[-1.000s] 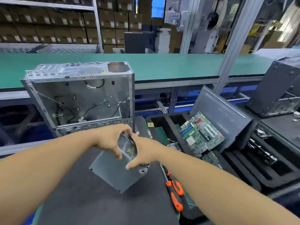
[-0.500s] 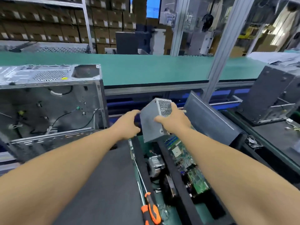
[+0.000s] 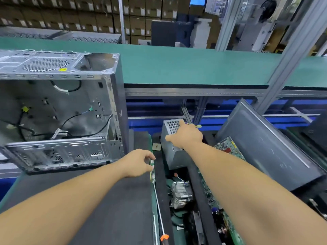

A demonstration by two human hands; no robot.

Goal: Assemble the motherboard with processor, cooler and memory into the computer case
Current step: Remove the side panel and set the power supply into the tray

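The open metal computer case [image 3: 58, 110] lies on its side at the left, cables loose inside. My right hand [image 3: 185, 135] grips the top of a grey power supply box [image 3: 172, 149] standing in the black foam tray [image 3: 160, 175]. My left hand [image 3: 139, 162] hovers empty at the tray's left edge, fingers loosely curled. The green motherboard [image 3: 228, 145] leans in the tray to the right, partly hidden by my right forearm. A finned metal cooler [image 3: 180, 194] sits in a tray slot below the power supply.
A dark grey side panel [image 3: 270, 147] leans at the right of the tray. A screwdriver with an orange handle [image 3: 163, 234] lies along the tray's left edge. A dark mat [image 3: 106, 209] covers the bench in front; a green conveyor [image 3: 194, 68] runs behind.
The power supply went from in front of the case, over to the right, and down into the foam tray. My left hand let go of it and drew back.
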